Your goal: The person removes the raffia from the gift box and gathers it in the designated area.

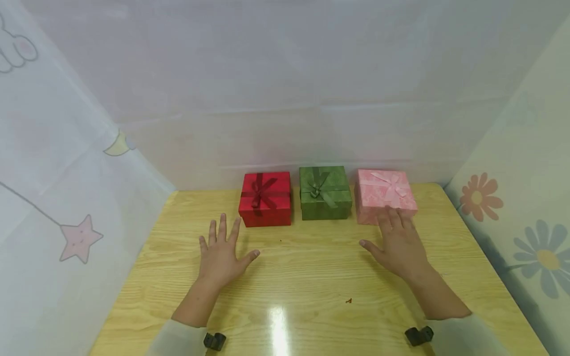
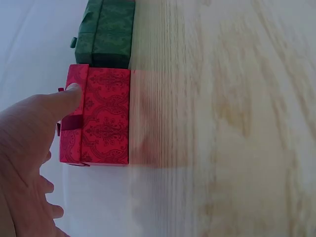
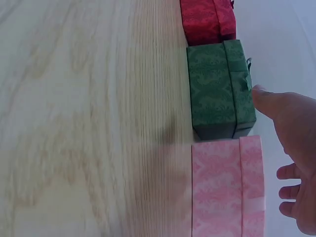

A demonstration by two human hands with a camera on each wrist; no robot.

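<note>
The left hand (image 1: 220,259) is held in front and to the left of the green box (image 1: 327,210), fingers straight and spread apart. The red box (image 1: 267,217) is placed just left of the green box; a narrow gap is shown in the head view. The green box is lidded and ribboned, as are its neighbours; all contents are hidden. The table (image 1: 303,267) is bounded by its rear edge near the green box, and its surface is extended forward between the hands. The pink box (image 1: 378,193) is placed just right of the green box. The right hand (image 1: 403,247) is held in front and to the right of the green box, fingers extended, thumb set apart; the pink box's front is overlapped, but contact cannot be told. Patterned front faces are shown more fully in the wrist views.
</note>
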